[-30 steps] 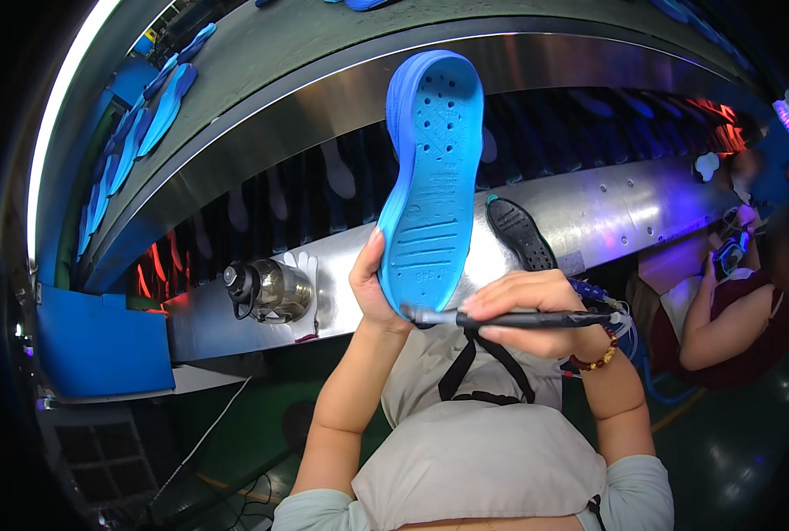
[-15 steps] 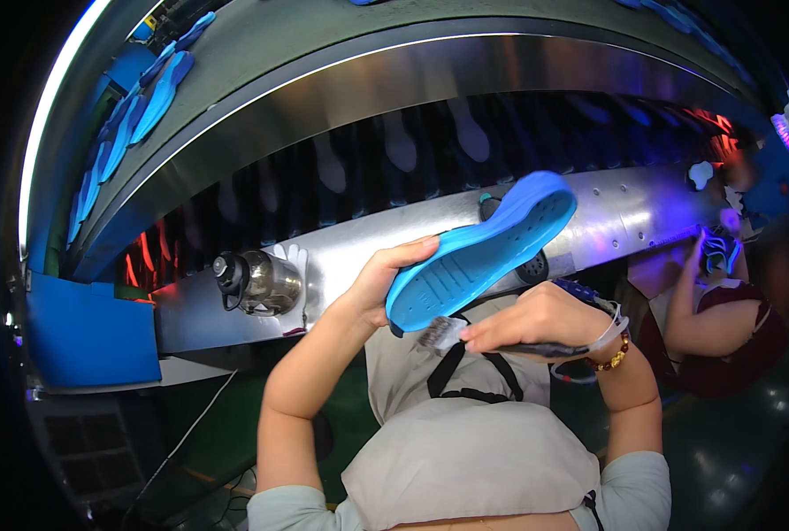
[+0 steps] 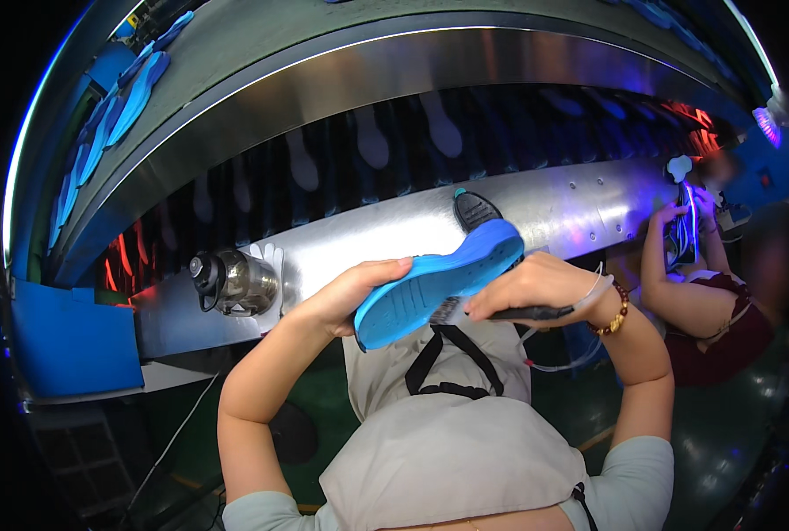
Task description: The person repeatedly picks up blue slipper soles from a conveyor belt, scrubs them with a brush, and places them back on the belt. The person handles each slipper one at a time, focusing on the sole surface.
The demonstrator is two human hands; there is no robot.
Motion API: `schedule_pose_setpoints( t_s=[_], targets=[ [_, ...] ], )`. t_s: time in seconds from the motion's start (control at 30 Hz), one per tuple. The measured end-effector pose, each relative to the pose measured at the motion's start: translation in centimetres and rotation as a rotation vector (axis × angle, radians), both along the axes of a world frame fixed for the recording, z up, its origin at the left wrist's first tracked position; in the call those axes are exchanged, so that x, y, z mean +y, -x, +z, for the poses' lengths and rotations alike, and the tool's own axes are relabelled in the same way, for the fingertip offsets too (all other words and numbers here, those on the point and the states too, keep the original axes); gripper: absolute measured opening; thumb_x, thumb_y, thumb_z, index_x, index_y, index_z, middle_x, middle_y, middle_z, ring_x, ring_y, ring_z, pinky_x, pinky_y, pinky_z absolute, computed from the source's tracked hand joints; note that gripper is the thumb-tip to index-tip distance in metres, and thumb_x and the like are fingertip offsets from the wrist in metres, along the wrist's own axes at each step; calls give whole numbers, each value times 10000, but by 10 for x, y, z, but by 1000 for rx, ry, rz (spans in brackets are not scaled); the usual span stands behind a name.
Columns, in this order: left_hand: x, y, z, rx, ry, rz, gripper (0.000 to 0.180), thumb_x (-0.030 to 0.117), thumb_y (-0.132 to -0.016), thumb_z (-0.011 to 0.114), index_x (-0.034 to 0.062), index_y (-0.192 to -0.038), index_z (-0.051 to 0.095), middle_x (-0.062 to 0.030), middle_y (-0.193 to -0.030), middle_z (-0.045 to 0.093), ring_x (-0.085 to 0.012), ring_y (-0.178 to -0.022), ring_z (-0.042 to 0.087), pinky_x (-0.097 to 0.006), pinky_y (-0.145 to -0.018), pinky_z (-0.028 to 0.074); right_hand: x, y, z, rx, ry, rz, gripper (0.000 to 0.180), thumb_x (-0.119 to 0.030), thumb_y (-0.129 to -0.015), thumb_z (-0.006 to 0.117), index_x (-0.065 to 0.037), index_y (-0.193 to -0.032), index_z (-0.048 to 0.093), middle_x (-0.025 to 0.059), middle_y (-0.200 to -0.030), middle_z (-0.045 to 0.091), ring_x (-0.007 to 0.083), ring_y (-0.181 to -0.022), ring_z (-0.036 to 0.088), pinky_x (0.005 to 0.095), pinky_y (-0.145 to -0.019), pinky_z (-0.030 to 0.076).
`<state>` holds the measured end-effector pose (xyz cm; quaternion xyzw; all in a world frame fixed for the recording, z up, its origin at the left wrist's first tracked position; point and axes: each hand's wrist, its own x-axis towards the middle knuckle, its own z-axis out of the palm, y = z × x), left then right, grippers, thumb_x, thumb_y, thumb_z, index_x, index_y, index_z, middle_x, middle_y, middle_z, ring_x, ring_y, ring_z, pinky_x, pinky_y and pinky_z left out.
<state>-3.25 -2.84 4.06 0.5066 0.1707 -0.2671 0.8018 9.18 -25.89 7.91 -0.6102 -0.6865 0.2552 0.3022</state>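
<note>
A bright blue shoe sole point(image 3: 412, 296) is held in the air above the near edge of the bench. My left hand point(image 3: 355, 290) grips its left end, thumb along the upper edge and the other fingers hidden beneath. Its inner face, with grooves and small holes, is turned toward me. My right hand point(image 3: 545, 285) is closed around a brush with a black handle point(image 3: 529, 313). The brush's bristles point(image 3: 446, 310) lie against the sole's near side, around its middle. Thin clear tubing point(image 3: 593, 288) runs from the handle end past my right wrist.
A dark sole point(image 3: 476, 211) lies on the metal bench point(image 3: 324, 252) behind the blue one. A metal bottle point(image 3: 244, 283) stands left beside a white glove point(image 3: 271, 258). Beyond is a conveyor point(image 3: 262, 44) carrying blue soles point(image 3: 138, 97). At right, a co-worker's hands point(image 3: 677, 212) work.
The brush has gone from just off the sole's left end to its near side around the middle. The blue sole is tilted lower, and the whole view has shifted slightly.
</note>
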Motion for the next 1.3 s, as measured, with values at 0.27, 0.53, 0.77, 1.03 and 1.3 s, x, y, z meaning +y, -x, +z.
schedule_pose_setpoints(
  t_s=[0.27,0.53,0.77,1.03,1.3],
  targets=[
    [7,4,-9,-21,59,105,541,381,-873,518,-23,-1229,462,-192,-1107,559,-234,-911,614,-334,-754,523,-12,-19,-27,163,-48,-158,171,-50,-753,642,-22,-921,637,118,-922,661,252,-853,640,311,-737,508],
    [-18,1,-27,-73,485,302,587,368,-873,450,11,-1322,324,-227,-1235,464,-340,-1066,534,-476,-840,490,8,21,-38,519,-119,-420,210,-73,-787,625,17,-974,652,103,-839,672,106,-753,618,230,-680,483],
    [-27,2,-42,-93,616,427,585,399,-877,391,7,-1308,329,-242,-1226,455,-398,-1043,526,-550,-804,484,17,27,-74,332,-427,-646,158,-63,-783,590,1,-902,672,112,-752,663,141,-608,592,246,-554,443],
    [-34,-1,-50,-65,633,574,554,413,-879,378,33,-1283,383,-214,-1233,464,-383,-1053,518,-581,-795,464,23,26,-92,232,-526,-847,83,-16,-765,586,19,-822,636,144,-823,665,243,-740,647,313,-676,494],
    [-42,-2,-48,-106,552,556,557,394,-893,384,8,-1294,352,-220,-1200,491,-368,-1004,562,-529,-804,492,42,-6,-96,-115,-605,-1022,166,-56,-750,634,5,-904,643,168,-941,646,293,-843,625,355,-754,471]
  ],
)
